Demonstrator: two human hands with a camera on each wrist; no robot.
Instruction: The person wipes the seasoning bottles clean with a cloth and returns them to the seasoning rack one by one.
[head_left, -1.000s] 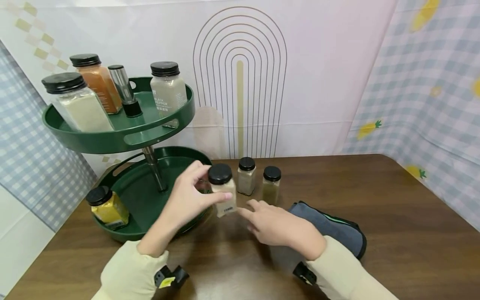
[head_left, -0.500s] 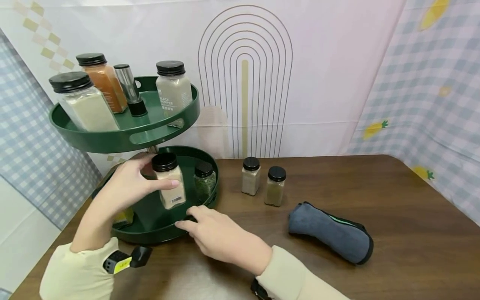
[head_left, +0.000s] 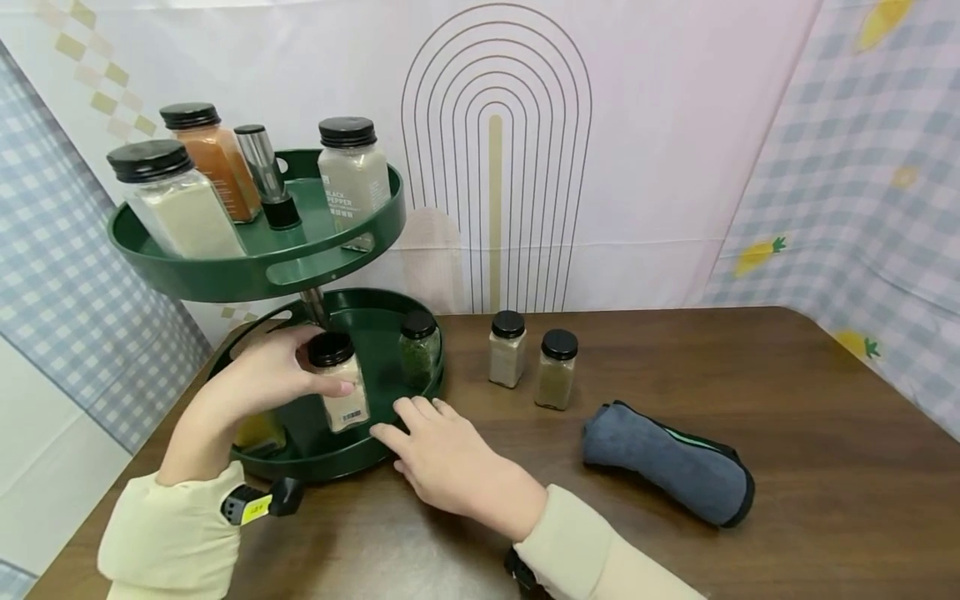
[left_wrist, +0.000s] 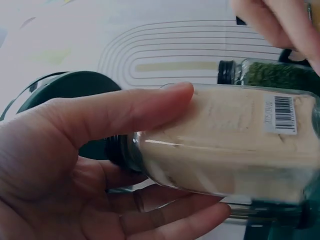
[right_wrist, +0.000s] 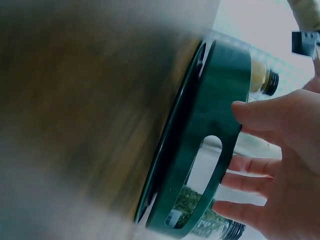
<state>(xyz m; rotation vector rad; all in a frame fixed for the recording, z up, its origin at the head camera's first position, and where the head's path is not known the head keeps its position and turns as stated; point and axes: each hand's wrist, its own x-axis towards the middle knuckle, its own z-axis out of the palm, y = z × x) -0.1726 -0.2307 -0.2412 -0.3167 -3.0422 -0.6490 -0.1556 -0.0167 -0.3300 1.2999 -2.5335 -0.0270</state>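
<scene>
My left hand (head_left: 262, 371) grips a spice jar (head_left: 346, 406) with pale beige powder and a black lid, above the lower tray (head_left: 337, 464) of a green two-tier stand. In the left wrist view the thumb lies across the jar (left_wrist: 225, 125), with the fingers under its far side. Whether its base touches the tray is unclear. My right hand (head_left: 453, 462) is at the lower tray's front rim, fingers extended; in the right wrist view the fingertips rest along the green rim. A jar of green herbs (head_left: 419, 354) stands on that tray; a yellow jar (head_left: 261, 433) is partly hidden behind my left wrist.
The upper tray (head_left: 225, 279) overhangs, holding a cream jar (head_left: 183, 217), an orange jar (head_left: 217, 167), a metal cylinder (head_left: 266, 179) and a black pepper jar (head_left: 354, 183). Two small jars, one pale (head_left: 507, 354) and one olive (head_left: 556, 375), stand right, near a grey pouch (head_left: 667, 462).
My left hand has carried the beige jar leftward from over the table to the lower tray, then slightly lower. My right hand has moved left to the tray's rim.
</scene>
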